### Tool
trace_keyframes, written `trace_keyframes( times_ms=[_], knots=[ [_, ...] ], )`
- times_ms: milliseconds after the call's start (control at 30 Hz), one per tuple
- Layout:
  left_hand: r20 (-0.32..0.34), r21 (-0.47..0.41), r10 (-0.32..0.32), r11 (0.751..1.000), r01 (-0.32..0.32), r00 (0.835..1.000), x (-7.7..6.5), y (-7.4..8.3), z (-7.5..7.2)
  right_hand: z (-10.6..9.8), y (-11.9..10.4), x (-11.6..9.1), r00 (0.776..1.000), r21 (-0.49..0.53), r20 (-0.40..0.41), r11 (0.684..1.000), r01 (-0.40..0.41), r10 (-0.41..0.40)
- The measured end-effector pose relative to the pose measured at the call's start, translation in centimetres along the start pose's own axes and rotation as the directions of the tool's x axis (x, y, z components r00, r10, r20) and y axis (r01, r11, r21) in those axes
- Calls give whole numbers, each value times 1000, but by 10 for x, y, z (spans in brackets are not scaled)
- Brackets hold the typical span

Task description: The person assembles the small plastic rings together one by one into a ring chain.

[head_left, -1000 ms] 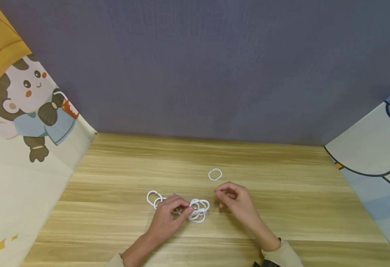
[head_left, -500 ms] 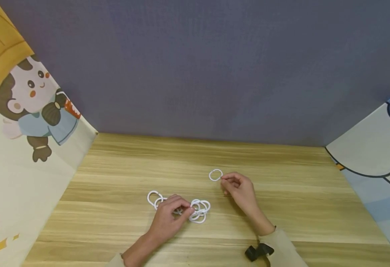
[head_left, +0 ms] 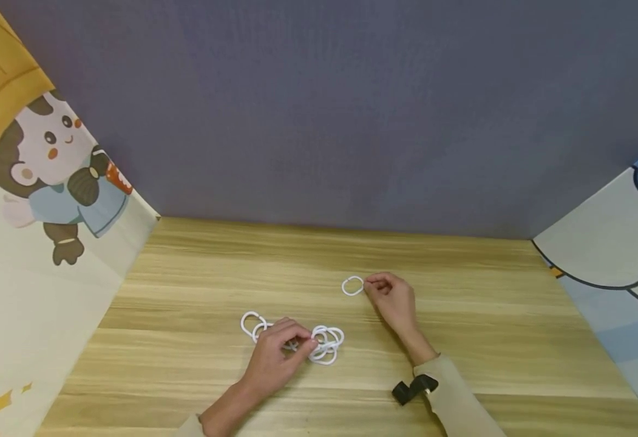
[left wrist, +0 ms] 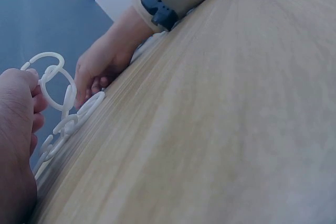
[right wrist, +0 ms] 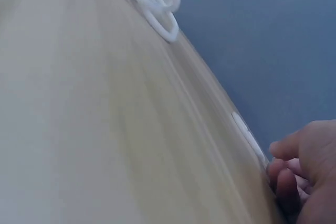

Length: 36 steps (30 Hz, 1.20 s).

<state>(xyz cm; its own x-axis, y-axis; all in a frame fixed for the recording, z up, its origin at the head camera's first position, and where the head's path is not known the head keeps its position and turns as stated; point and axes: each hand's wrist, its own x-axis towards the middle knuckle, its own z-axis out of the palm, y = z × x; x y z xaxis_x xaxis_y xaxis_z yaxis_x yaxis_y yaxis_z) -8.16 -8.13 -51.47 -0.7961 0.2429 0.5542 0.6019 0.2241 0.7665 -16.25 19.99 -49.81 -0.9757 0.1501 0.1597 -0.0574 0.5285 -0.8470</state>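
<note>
A chain of white plastic links (head_left: pixel 326 345) is bunched on the wooden table, partly hidden behind my left hand (head_left: pixel 279 355). That hand pinches one link between thumb and forefinger; the left wrist view shows this raised link (left wrist: pixel 50 61) with others hanging from it. A loose white link (head_left: pixel 352 286) lies flat farther back, with a small gap in its loop. My right hand (head_left: pixel 394 298) has its fingertips right at this link's right edge. In the right wrist view, thumb and finger stand slightly apart beside the loose link (right wrist: pixel 249 137).
A grey-blue panel (head_left: pixel 340 121) stands along the table's back edge. Cartoon-printed side panels, left (head_left: pixel 23 303) and right (head_left: pixel 586 255), flank the wooden table (head_left: pixel 215 255). A black strap (head_left: pixel 416 388) sits at the right sleeve.
My right hand has moved up and away, from beside the bunched chain to the loose link's edge. The left hand, chain and loose link have stayed in place.
</note>
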Motion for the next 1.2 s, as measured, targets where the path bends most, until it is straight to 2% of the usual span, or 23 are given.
trace_keyframes(
  times_ms=[200,333,467,567,833,1200],
  knots=[
    [0,-2,7,1000,-7,1000,1,0,0,0,6,7,998,13,-44,999,-35,35],
    [0,-3,3,1000,-3,1000,1,0,0,3,3,7,998,-50,-57,998,-32,29],
    [-4,-5,0,1000,0,1000,0,-1,1,6,-3,5,999,-165,-40,986,-22,16],
    [-5,-5,1,1000,-1,1000,0,-1,1,7,-5,4,1000,-214,-29,977,-17,11],
    [-6,1,6,1000,-6,1000,0,-1,2,4,-6,0,1000,-246,6,969,-20,22],
    [-8,2,-3,1000,3,1000,0,0,2,3,-7,-9,999,-276,47,961,22,-9]
  ],
)
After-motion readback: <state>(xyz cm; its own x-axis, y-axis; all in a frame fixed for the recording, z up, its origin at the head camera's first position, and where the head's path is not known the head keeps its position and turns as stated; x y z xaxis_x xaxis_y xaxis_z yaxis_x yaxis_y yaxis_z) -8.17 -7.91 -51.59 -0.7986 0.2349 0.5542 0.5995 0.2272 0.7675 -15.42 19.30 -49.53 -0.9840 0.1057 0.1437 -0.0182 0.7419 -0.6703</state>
